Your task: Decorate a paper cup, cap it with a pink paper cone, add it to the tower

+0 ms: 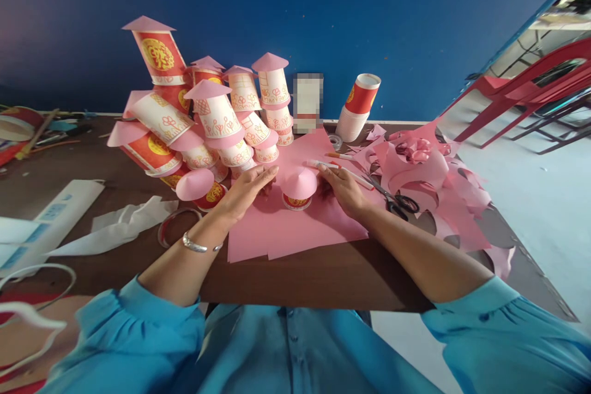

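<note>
Blue wall (277, 12) behind; brown bench (323, 280) before it. Pink paper sheets (258, 234), laid flat. Cup with pink cone top (300, 186), one, red and gold, standing on the sheets between the hands. Left hand (252, 188): open, fingers extended, just beside the cup. Right hand (342, 188): fingers bent near the cone's edge, beside a pen (360, 180); whether it grips anything cannot be told. Cone-topped cups (215, 114), piled, left. Scissors (401, 202) and pink offcuts (462, 209), right.
</note>
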The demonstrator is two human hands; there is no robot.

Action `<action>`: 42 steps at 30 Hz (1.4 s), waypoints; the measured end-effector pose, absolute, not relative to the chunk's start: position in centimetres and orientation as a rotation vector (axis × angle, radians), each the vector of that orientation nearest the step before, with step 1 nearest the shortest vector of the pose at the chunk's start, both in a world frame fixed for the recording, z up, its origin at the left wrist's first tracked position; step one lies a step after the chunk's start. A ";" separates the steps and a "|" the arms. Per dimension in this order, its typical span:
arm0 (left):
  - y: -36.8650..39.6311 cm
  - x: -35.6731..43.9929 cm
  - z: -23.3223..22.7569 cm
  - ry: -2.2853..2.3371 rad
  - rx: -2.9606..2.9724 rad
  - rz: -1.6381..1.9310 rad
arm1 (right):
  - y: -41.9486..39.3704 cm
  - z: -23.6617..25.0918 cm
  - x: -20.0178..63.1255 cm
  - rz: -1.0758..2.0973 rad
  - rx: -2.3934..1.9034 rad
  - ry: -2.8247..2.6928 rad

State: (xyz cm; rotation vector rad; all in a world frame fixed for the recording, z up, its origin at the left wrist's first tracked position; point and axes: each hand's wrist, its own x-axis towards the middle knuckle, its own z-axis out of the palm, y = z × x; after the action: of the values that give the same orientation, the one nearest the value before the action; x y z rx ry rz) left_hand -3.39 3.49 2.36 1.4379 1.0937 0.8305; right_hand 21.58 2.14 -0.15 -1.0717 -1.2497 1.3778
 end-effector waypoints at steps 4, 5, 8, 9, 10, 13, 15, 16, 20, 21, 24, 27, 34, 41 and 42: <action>3.2 -3.3 2.3 1.156 1.629 0.980 | 2.4 -0.1 21.7 1.174 -1.126 -1.310; 3.1 -3.2 2.3 1.157 1.656 1.015 | 2.5 -0.2 21.7 1.134 -1.134 -1.315; 2.8 -2.7 2.1 1.104 1.787 1.070 | 2.6 -1.0 21.7 0.991 -1.171 -1.401; 2.7 -2.6 2.1 1.078 1.849 1.071 | 2.7 -1.3 21.8 0.929 -1.185 -1.454; 2.7 -2.6 2.1 1.052 1.915 1.068 | 2.7 -1.6 21.8 0.863 -1.198 -1.515; 2.7 -2.3 2.3 0.990 2.097 1.044 | 2.9 -2.2 22.0 0.685 -1.242 -1.698; 2.7 -2.0 2.5 0.951 2.182 1.042 | 2.9 -2.4 22.1 0.611 -1.262 -1.804; 2.8 -1.8 2.6 0.933 2.211 1.052 | 2.9 -2.4 22.1 0.582 -1.264 -1.848; 3.1 -0.8 2.7 0.871 2.281 1.110 | 2.6 -2.9 21.9 0.541 -1.233 -1.963; 3.1 -0.6 2.7 0.858 2.290 1.114 | 2.6 -3.0 21.9 0.545 -1.229 -1.979; 3.3 -0.2 2.5 0.825 2.294 1.099 | 2.3 -3.4 21.6 0.572 -1.253 -2.012; 3.2 -0.2 2.5 0.819 2.275 1.075 | 2.1 -3.3 21.4 0.610 -1.299 -2.028; 3.3 -0.3 2.6 0.840 2.304 1.002 | 1.9 -2.7 21.3 0.651 -1.299 -2.035; 3.1 -0.4 2.7 0.821 2.314 1.034 | 2.1 -2.7 21.5 0.613 -1.262 -1.986; 3.1 -0.5 2.6 0.818 2.315 1.046 | 2.0 -2.4 21.6 0.580 -1.238 -1.966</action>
State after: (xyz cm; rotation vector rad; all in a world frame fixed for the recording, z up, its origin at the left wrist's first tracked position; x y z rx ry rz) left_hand -0.52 3.05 2.63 2.3151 0.8184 1.0455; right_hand 21.58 2.03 -2.40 -1.2380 -1.9658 0.5798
